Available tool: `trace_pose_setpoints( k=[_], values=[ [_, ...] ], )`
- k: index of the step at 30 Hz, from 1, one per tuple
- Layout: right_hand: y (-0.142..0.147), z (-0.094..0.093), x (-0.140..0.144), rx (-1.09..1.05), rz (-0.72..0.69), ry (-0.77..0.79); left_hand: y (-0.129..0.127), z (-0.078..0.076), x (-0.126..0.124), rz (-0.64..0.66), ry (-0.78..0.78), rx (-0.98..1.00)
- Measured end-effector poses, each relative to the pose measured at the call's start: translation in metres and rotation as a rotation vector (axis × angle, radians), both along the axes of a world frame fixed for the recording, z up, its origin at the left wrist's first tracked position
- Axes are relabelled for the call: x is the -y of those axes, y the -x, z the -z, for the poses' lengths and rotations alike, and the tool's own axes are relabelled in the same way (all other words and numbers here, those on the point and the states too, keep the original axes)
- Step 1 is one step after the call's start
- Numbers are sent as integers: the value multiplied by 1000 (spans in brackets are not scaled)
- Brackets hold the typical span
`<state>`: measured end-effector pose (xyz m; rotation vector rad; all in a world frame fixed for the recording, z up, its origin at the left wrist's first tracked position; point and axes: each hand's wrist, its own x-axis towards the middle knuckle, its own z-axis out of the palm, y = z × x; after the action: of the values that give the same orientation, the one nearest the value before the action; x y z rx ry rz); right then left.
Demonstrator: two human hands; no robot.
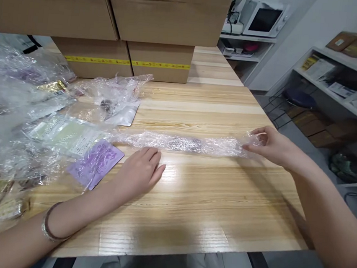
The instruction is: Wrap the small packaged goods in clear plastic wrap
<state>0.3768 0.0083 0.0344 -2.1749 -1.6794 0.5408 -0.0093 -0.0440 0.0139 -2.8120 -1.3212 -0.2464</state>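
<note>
A: Nearest the lens: left forearm with a bracelet (50, 227), leading to the left hand (139, 173). It lies flat, palm down on the table (208, 212), fingers released, gripping nothing. Fingertips sit just beside the near edge of the wrap (180, 143).

B: Right hand (270, 149)?

A: Pinched shut on the far right end of the wrap, thumb and fingers closed over the crumpled film. The wrap runs as a long twisted strip across the table between the two hands, its left end trailing into the plastic pile (13, 105).

B: Anything inside the strip?

A: Something darkish around the middle, maybe; the film glare makes it hard to tell.

B: Step?

A: Looks like stretching or straightening the strip. Right hand has tension; left end is unanchored. My read: the next move needs the left hand to pin or grip the strip near its middle, otherwise pulling drags the pile.

B: Neighbours?

A: Purple card (96, 163) just left of the left hand, partly under film. Boxes (129, 59) at the table's back, well apart.
</note>
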Motion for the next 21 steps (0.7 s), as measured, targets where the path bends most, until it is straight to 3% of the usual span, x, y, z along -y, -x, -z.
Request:
trace_pose_setpoints(
  k=[4, 6, 9, 13, 15, 19, 21],
  values=[
    [44, -33, -2, -121, -91, -20, -1, 7, 0, -64, 21, 0],
    [77, -41, -7, -227, -119, -45, 0, 13, -2, -74, 15, -4],
    [128, -36, -20, -389, -159, -38, 1, 18, -4, -80, 27, -21],
    [167, -7, -32, -642, -374, 97, 2, 18, -1, -91, 77, -30],
    [171, 8, -27, -566, -529, 45, 3, 19, 0, -110, 105, -24],
    [160, 27, -1, -94, -788, -271, 10, 21, -3, -243, 93, 23],
    [154, 33, 10, 38, -870, -315, 10, 21, -8, -275, 68, 87]
  ],
)
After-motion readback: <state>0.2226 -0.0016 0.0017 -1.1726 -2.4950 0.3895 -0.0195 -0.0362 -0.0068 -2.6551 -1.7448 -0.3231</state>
